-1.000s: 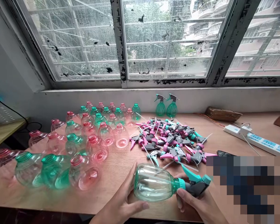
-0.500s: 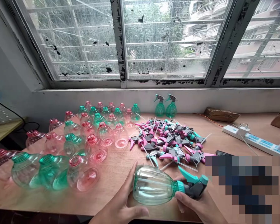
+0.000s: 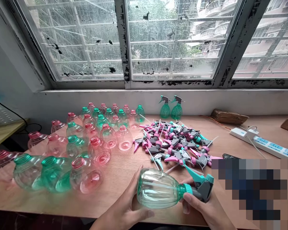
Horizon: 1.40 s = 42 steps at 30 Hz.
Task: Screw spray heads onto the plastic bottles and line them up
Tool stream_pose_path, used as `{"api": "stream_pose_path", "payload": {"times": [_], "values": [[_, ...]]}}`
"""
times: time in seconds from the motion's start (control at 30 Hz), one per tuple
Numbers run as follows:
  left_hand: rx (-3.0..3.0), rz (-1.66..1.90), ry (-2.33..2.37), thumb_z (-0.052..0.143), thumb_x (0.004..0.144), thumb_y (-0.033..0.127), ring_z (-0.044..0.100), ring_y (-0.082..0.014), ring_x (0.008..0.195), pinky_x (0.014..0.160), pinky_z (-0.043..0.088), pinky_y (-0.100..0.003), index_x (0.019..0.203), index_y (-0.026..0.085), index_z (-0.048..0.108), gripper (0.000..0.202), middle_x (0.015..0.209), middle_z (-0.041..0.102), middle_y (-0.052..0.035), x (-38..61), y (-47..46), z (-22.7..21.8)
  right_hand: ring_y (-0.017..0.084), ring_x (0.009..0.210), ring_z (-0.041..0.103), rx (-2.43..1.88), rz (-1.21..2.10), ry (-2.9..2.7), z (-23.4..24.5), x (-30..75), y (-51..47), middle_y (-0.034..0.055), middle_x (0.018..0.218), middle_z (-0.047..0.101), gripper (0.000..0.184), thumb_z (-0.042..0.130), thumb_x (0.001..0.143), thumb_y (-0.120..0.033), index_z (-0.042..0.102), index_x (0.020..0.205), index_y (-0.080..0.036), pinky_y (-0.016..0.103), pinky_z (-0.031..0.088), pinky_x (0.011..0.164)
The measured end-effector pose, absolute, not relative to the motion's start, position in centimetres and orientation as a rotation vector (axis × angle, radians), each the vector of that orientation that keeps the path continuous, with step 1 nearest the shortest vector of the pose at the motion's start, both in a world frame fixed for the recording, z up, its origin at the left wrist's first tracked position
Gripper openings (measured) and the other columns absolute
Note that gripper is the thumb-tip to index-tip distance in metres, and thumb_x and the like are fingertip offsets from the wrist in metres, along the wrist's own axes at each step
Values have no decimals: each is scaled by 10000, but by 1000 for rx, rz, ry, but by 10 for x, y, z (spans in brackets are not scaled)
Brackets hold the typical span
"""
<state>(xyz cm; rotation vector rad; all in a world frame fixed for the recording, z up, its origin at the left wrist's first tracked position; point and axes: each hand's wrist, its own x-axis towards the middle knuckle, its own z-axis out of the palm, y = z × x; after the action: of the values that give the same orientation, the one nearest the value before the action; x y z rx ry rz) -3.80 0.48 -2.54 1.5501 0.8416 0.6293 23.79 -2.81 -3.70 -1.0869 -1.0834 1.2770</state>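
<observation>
A clear green spray bottle [image 3: 158, 188] lies sideways above the table's front edge, its base to the left. My left hand [image 3: 128, 204] is wrapped round the base end, thumb below and fingers behind. At the neck, my right hand [image 3: 198, 206] grips the turquoise collar [image 3: 187, 189] between thumb and fingers. The grey spray head with its turquoise trigger [image 3: 194, 174] sits on the neck and points right. A thin tube shows inside the bottle. Just behind it lies a heap of pink, grey and turquoise spray heads [image 3: 175, 140].
Several open pink and green bottles [image 3: 86, 137] stand in rows on the left. Two green spray bottles with heads [image 3: 171, 108] stand by the wall. A white power strip [image 3: 261, 143] and a brown package [image 3: 229, 116] lie right. A blurred patch covers the right front.
The spray bottle stays nearly in place in both hands. My right thumb has shifted slightly up and right on the collar, and the view has tilted a little.
</observation>
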Motion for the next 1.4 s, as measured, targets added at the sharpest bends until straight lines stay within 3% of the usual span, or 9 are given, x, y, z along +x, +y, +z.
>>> {"api": "stream_pose_path", "payload": {"times": [0.13,0.3,0.47,0.6,0.77,0.97,1.07,1.23,1.4], "values": [[1538,633,836,747,898,346,192,-277,1595,1319,90,-447,1640,333,48,1019,1747,171,-27,-39,6,-25,183,509,627,-1080,1287,-1065,-37,238,-29,-1,545,703,451,823,765,-600,722,935,-195,293,503,556],[1586,625,868,739,902,394,180,-271,1597,1321,39,-459,1633,370,-22,1055,1756,123,-3,-38,6,-27,187,523,627,-1063,1284,-1076,-39,240,-29,3,547,707,449,823,769,-597,734,947,-195,310,499,582],[1534,635,888,779,849,484,101,-296,1612,1319,31,-467,1634,344,-52,1152,1764,75,-20,-37,5,-25,199,546,622,-1073,1273,-1080,-42,241,-30,8,562,706,444,833,758,-596,737,949,-206,326,505,585],[1430,643,843,703,882,567,96,-330,1611,1310,64,-515,1634,309,-71,1109,1764,63,-50,-38,4,-24,200,538,623,-1055,1280,-1076,-42,241,-30,6,569,703,449,839,747,-597,732,966,-220,327,518,577],[1468,633,841,776,845,504,118,-326,1607,1315,70,-482,1640,344,61,1081,1760,110,-16,-39,6,-26,195,527,625,-1065,1262,-1079,-41,240,-30,3,552,699,442,834,757,-593,735,961,-214,320,521,569],[1579,638,906,743,901,382,178,-295,1594,1317,43,-479,1624,416,-24,1054,1754,124,5,-38,6,-28,182,521,621,-1071,1271,-1048,-43,239,-30,-4,562,692,441,865,737,-562,729,952,-202,302,522,547],[1580,664,894,772,875,399,212,-299,1584,1317,78,-461,1626,401,0,1078,1742,175,-19,-37,4,-26,183,524,619,-1085,1278,-1047,-43,238,-30,1,564,691,460,862,729,-582,732,942,-196,302,522,545],[1457,673,836,751,870,500,154,-321,1598,1313,83,-489,1636,336,21,1071,1751,143,-61,-36,4,-21,196,530,619,-1111,1269,-1078,-39,238,-30,13,564,692,466,840,740,-601,736,937,-191,322,517,553],[1441,651,832,818,832,427,134,-305,1607,1312,61,-519,1629,389,0,1143,1760,107,-36,-37,5,-24,188,523,603,-1113,1239,-1065,-38,238,-30,8,560,690,442,836,761,-576,727,948,-191,314,496,557]]}}
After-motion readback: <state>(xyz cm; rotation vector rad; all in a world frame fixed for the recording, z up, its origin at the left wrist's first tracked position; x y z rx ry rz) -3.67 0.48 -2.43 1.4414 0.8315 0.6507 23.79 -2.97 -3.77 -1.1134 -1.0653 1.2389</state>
